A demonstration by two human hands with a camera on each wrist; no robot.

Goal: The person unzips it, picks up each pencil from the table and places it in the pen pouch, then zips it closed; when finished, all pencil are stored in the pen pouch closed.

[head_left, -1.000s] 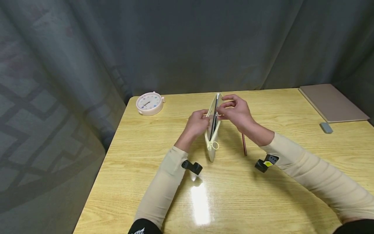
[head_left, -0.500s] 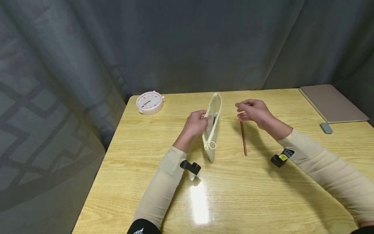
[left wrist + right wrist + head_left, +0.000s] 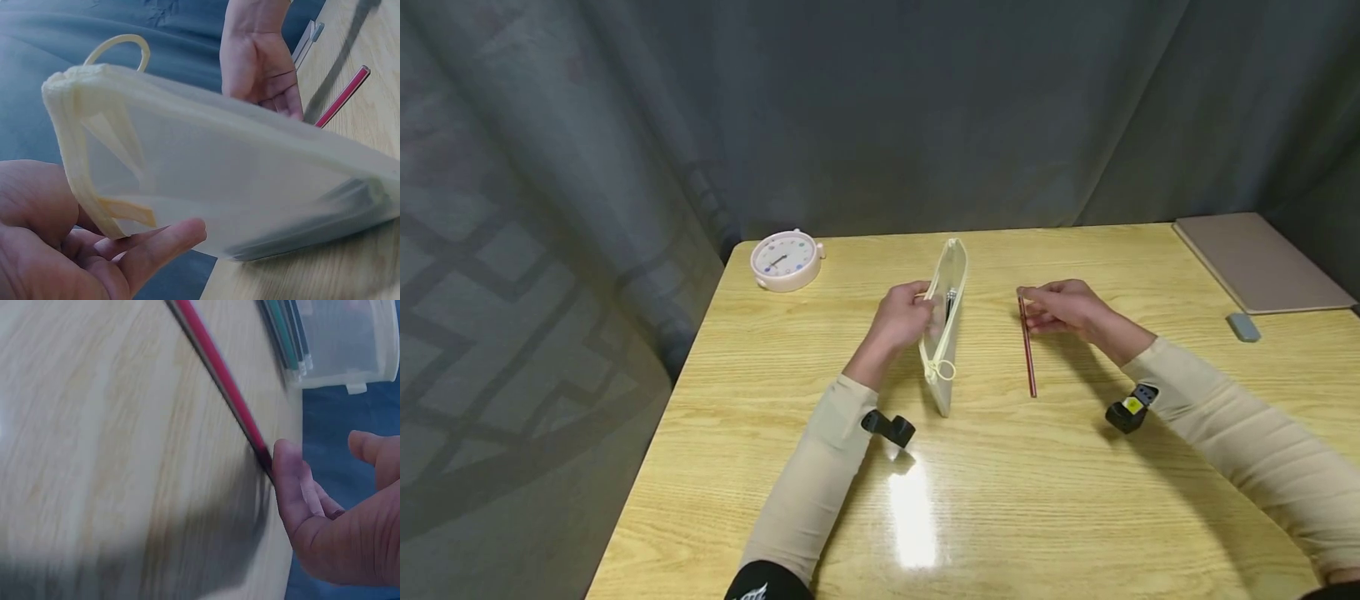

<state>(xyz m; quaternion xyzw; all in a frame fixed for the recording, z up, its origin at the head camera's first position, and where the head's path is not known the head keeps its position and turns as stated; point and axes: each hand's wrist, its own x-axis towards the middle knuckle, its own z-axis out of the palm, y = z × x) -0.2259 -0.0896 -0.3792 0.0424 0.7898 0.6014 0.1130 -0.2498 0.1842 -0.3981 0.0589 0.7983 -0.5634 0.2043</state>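
Observation:
My left hand (image 3: 904, 315) holds a pale yellow, translucent zip pencil pouch (image 3: 945, 387) upright by its left side, thumb inside the rim and fingers outside. The pouch's mouth gapes, and a ring pull hangs at its near end. Through its wall in the right wrist view show several pencils (image 3: 286, 331), dark and green. To the right, a red-and-dark striped pencil (image 3: 1028, 358) lies on the table. My right hand (image 3: 1063, 307) is at this pencil's far end; in the right wrist view a fingertip (image 3: 287, 456) is right at the tip, with the thumb apart from it.
A pink round clock (image 3: 786, 261) lies at the table's back left. At the back right are a brownish-pink notebook (image 3: 1262, 262) and a small grey eraser-like block (image 3: 1243, 327). A grey curtain (image 3: 910, 117) hangs behind the wooden table (image 3: 760, 367).
My right hand has left the pouch's mouth, moved right, and come down to the red pencil's far end. The dark pencils have sunk into the pouch. My left hand stays on the pouch.

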